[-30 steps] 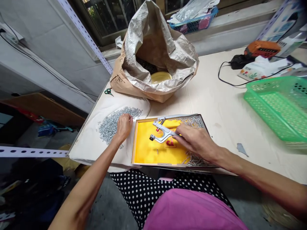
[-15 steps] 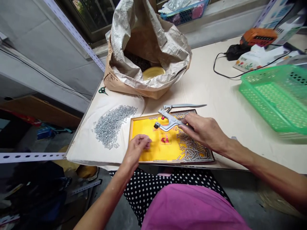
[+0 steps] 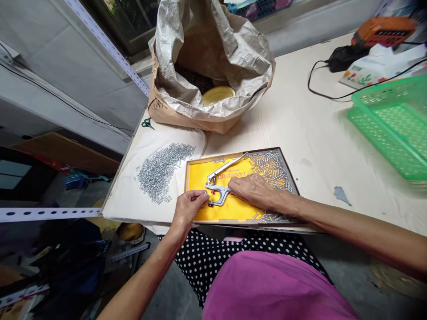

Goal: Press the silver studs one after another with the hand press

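My right hand (image 3: 251,189) is wrapped round the lower handle of grey metal snap-fastener pliers (image 3: 220,190), held over a shallow tray (image 3: 187,175). The pliers' upper lever stands raised, and the jaw with a red tip faces left. Close beside that jaw is my left hand (image 3: 191,205), thumb and fingertips pinched together. Whatever lies in the pinch is too small to make out. The tray has a yellow printed lining, with many small metal pins (image 3: 271,169) at its right side. Left of the tray, a heap of similar pins (image 3: 160,173) lies on white cloth.
A large open sack (image 3: 213,118) with a yellow bowl (image 3: 218,95) inside stands behind the tray. Small green scissors (image 3: 147,123) lie at the table's left edge. To the right are a green basket (image 3: 383,129), a cable and an orange device (image 3: 383,32).
The pliers have moved left and down over the tray with my right hand, and their jaw has come close to my left fingertips. The view has shifted slightly.
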The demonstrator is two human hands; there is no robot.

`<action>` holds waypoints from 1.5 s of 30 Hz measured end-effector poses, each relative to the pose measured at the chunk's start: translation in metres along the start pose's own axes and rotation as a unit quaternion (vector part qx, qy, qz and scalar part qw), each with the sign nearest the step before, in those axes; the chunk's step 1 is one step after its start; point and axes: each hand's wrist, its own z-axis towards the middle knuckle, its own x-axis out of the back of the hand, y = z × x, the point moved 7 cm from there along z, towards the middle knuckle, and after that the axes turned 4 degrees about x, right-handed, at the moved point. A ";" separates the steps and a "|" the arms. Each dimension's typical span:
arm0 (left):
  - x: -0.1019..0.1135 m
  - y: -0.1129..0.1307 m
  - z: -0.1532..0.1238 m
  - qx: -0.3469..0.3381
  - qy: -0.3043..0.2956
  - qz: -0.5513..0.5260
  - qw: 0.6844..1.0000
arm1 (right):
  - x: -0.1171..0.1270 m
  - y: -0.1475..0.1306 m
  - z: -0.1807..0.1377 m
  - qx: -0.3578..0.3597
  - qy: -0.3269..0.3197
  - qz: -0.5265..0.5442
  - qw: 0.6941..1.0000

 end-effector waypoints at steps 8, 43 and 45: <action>-0.009 -0.007 0.021 -0.005 -0.024 0.135 0.991 | 0.004 -0.002 0.004 0.033 0.002 -0.041 0.999; -0.015 -0.013 -0.001 0.065 -0.125 0.296 0.945 | -0.003 -0.014 -0.008 0.037 0.030 0.094 0.994; -0.014 -0.014 -0.002 0.069 -0.121 0.293 0.946 | -0.002 -0.013 -0.005 0.028 0.011 0.058 0.998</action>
